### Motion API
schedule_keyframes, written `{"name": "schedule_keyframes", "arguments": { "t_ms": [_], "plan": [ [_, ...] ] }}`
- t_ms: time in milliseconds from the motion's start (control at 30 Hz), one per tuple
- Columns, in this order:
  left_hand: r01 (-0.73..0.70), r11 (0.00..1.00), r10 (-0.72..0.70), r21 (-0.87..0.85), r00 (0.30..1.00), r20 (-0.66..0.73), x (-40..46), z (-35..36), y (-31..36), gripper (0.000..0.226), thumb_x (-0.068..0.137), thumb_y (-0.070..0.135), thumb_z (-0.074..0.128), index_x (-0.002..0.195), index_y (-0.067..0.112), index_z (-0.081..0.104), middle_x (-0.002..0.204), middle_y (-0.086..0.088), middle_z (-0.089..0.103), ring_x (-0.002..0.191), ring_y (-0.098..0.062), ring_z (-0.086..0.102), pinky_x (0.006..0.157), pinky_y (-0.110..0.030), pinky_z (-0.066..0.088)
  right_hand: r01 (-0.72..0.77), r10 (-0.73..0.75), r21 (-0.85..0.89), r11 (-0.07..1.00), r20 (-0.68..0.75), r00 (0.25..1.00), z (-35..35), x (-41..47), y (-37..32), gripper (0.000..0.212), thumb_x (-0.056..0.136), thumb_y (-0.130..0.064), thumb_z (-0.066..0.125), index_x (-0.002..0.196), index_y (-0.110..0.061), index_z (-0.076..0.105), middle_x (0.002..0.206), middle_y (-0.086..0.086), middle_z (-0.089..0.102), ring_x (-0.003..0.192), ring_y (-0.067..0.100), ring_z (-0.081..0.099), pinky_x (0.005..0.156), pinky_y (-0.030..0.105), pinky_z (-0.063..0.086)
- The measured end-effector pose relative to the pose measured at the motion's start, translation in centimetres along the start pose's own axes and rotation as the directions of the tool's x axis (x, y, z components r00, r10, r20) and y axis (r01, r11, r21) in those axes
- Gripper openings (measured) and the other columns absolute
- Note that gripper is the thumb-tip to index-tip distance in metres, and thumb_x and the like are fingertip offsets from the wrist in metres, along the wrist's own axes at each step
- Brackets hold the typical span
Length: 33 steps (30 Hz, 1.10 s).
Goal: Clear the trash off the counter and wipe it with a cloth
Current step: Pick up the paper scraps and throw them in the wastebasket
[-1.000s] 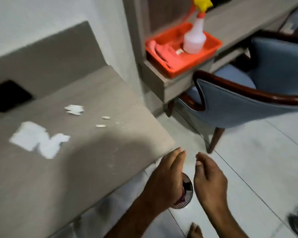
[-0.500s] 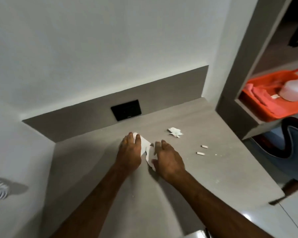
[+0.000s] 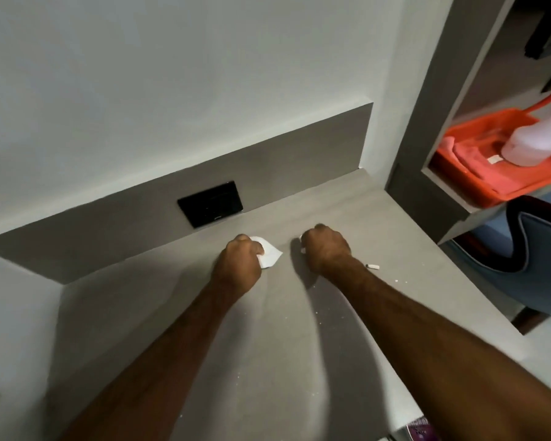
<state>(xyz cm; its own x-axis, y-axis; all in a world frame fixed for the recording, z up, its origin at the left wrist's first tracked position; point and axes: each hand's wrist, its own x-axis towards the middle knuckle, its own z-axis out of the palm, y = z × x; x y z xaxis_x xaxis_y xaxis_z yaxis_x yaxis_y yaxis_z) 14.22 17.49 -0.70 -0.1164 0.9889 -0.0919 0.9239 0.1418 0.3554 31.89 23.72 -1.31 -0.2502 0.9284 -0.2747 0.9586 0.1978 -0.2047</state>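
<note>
Left hand [image 3: 237, 265]: fist on the table [image 3: 268, 361], fingers curled tight around a white paper scrap [image 3: 269, 254] that sticks out at its 3 o'clock.
Right hand [image 3: 323, 249]: fist on the table, fingers closed on a second white scrap [image 3: 302, 245], only slivers showing at its 9 o'clock.
Small white stub [image 3: 372, 266]: lies loose at 4 o'clock of the right hand, with fine crumbs near.
Pink cloth [image 3: 477, 157]: in the orange tray [image 3: 506, 189] at 2 o'clock, beside a spray bottle [image 3: 535, 144].
</note>
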Motion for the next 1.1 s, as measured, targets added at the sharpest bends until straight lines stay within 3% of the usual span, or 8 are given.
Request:
{"name": "schedule_keyframes", "arguments": {
  "t_ms": [133,267,367,467,667,833,1000,1100],
  "plan": [
    [0.034,0.985,-0.058,-0.168,0.988,-0.142,-1.0,-0.5,5.5,0.028,0.081,-0.002,0.059,0.099,0.005,0.079,0.112,-0.018,0.071,0.106,-0.033,0.065,0.098,-0.033,0.048,-0.009,0.060,0.414,0.910,-0.111,0.992,-0.5,-1.3,2.2,0.023,0.086,-0.018,0.068,0.108,-0.017,0.075,0.111,0.011,0.073,0.102,0.030,0.068,0.086,0.026,0.050],
    [-0.109,0.956,0.006,-0.271,0.935,-0.356,-5.2,0.0,15.4,0.024,0.076,-0.004,0.065,0.091,0.007,0.081,0.105,-0.012,0.075,0.101,-0.027,0.068,0.092,-0.023,0.044,0.130,0.350,0.882,0.454,-0.310,0.884,-1.9,-10.7,9.7,0.022,0.070,-0.016,0.085,0.089,-0.021,0.073,0.074,-0.005,0.072,0.071,0.017,0.071,0.067,0.029,0.057],
    [-0.401,0.857,0.244,-0.322,0.868,-0.432,-12.4,3.7,22.8,0.021,0.078,0.003,0.067,0.091,0.014,0.080,0.103,-0.002,0.072,0.095,-0.010,0.067,0.088,-0.008,0.045,0.218,0.618,0.946,0.239,-0.321,0.717,-0.4,-20.2,18.4,0.034,0.062,-0.022,0.092,0.086,-0.022,0.067,0.074,-0.003,0.074,0.061,0.006,0.069,0.053,0.020,0.056],
    [-0.416,0.743,0.341,-0.524,0.909,-0.239,-19.6,11.9,28.5,0.022,0.080,0.018,0.061,0.091,0.024,0.079,0.104,0.010,0.069,0.087,0.002,0.068,0.077,-0.008,0.053,0.192,0.800,0.979,0.075,-0.174,0.574,5.4,-26.6,27.3,0.033,0.058,-0.024,0.092,0.081,-0.018,0.067,0.068,0.000,0.075,0.052,0.006,0.065,0.048,0.015,0.051],
    [-0.006,0.948,0.150,-0.319,0.891,0.428,-21.0,35.7,31.9,0.023,0.080,-0.005,0.062,0.096,0.000,0.077,0.112,-0.016,0.068,0.107,-0.027,0.064,0.093,-0.023,0.045,-0.223,0.832,0.955,-0.197,0.283,0.477,28.3,-28.7,38.6,0.021,0.068,-0.002,0.087,0.065,-0.010,0.068,0.066,0.013,0.066,0.065,0.024,0.061,0.074,0.058,0.059],
    [0.153,0.976,-0.029,-0.155,0.796,0.604,-18.2,51.0,28.6,0.020,0.080,0.002,0.066,0.096,-0.004,0.077,0.103,-0.019,0.077,0.097,-0.029,0.070,0.080,-0.019,0.043,-0.478,0.777,0.851,-0.216,0.447,0.444,41.3,-24.7,41.5,0.024,0.072,-0.005,0.080,0.057,-0.021,0.069,0.074,0.004,0.075,0.080,0.027,0.072,0.078,0.038,0.058],
    [0.269,0.955,-0.059,-0.127,0.592,0.804,-16.9,57.6,25.7,0.041,0.089,-0.005,0.057,0.127,0.006,0.065,0.122,-0.018,0.070,0.114,-0.031,0.064,0.100,-0.037,0.053,-0.585,0.671,0.783,-0.210,0.551,0.496,46.1,-22.3,41.7,0.030,0.084,-0.004,0.059,0.103,-0.017,0.077,0.113,0.010,0.072,0.100,0.026,0.068,0.085,0.033,0.056],
    [0.220,0.969,-0.056,-0.109,0.629,0.775,-15.8,55.3,26.1,0.050,0.084,-0.007,0.056,0.131,0.010,0.061,0.132,-0.019,0.062,0.119,-0.033,0.059,0.105,-0.039,0.049,-0.553,0.565,0.777,-0.299,0.611,0.554,44.2,-23.6,41.9,0.043,0.087,0.006,0.048,0.119,-0.011,0.071,0.120,0.018,0.070,0.085,0.023,0.067,0.054,0.022,0.057]
  ]
}}
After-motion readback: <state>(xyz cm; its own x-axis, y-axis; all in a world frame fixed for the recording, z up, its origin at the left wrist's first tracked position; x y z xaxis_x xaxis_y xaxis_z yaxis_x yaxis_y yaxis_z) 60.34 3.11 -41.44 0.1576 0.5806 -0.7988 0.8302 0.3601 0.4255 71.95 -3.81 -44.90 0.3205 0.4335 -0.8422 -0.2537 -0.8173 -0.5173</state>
